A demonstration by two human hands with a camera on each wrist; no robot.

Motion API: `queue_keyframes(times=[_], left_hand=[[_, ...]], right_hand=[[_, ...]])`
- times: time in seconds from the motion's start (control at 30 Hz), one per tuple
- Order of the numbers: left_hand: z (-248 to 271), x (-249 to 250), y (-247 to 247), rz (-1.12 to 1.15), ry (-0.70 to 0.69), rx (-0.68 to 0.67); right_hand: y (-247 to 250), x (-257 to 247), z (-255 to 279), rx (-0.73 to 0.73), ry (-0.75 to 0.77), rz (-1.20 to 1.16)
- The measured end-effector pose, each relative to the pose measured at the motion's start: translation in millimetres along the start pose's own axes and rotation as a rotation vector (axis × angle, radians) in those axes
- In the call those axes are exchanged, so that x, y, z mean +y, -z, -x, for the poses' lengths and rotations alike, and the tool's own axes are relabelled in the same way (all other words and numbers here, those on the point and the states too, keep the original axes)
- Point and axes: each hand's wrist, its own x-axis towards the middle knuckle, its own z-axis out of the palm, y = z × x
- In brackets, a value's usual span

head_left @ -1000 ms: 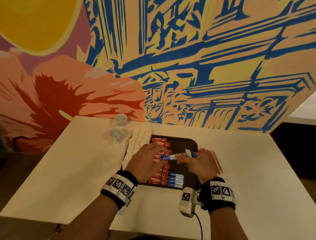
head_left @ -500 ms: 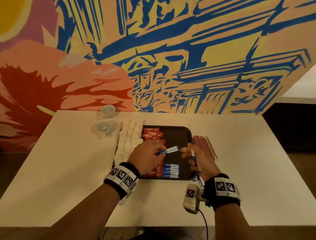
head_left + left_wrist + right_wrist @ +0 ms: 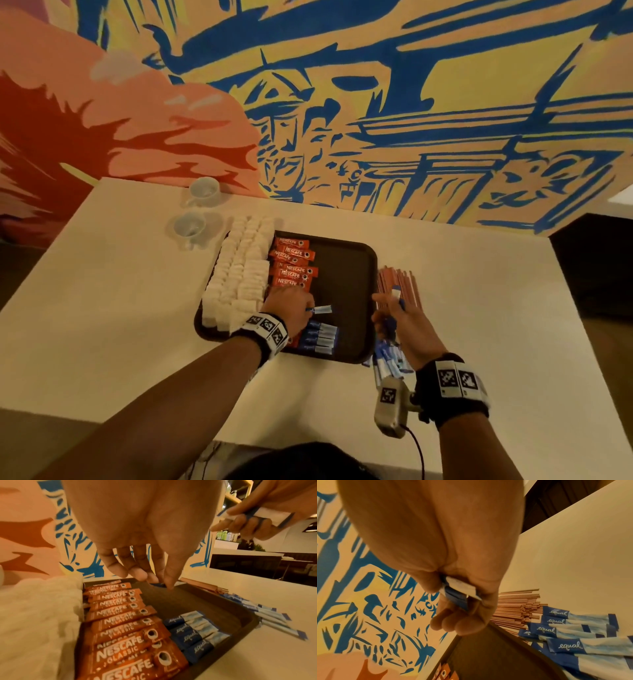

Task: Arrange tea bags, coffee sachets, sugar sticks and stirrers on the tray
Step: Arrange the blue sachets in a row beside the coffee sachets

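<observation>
- The dark tray (image 3: 356, 274) is lying on the cream table (image 3: 479, 308), and every place below is given relative to that tray.
- The left hand (image 3: 289, 310) is hovering over the tray's near half, thumb and fingertips pinching one blue sugar stick (image 3: 322, 309) by its end, just above the tray floor.
- Four more blue sugar sticks (image 3: 195, 632) are lying side by side in a neat row on the tray's near end, touching the row of orange coffee sachets (image 3: 123, 622).
- Those sachets are running in a column from the tray's far edge to its near edge, each overlapping the next.
- White tea bags (image 3: 239, 274) are stacked in rows along the tray's left side, spilling over its left rim.
- The right hand (image 3: 404, 325) is hanging over the tray's right rim, fingers curled round a small bundle of blue sugar sticks (image 3: 458, 595).
- A loose heap of sugar sticks (image 3: 573, 635) is lying on the table just outside the tray's near right corner.
- Brown stirrers (image 3: 399, 284) are lying in a bunch on the table just beside the tray's right rim.
- Two white cups (image 3: 195, 219) are standing on the table beyond the tray's far left corner.
</observation>
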Motion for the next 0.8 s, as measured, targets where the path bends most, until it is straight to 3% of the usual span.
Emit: queue_keyframes(times=[0.4,0.8], left_hand=[[-33,19,-56,-0.075,0.075,-0.149],[-31,16,-55,0.03,0.106,-0.1]], right_hand=[[39,-9,-40,-0.116,0.013,0.268],[30,-3,-56,-0.184,0.011,0.312]])
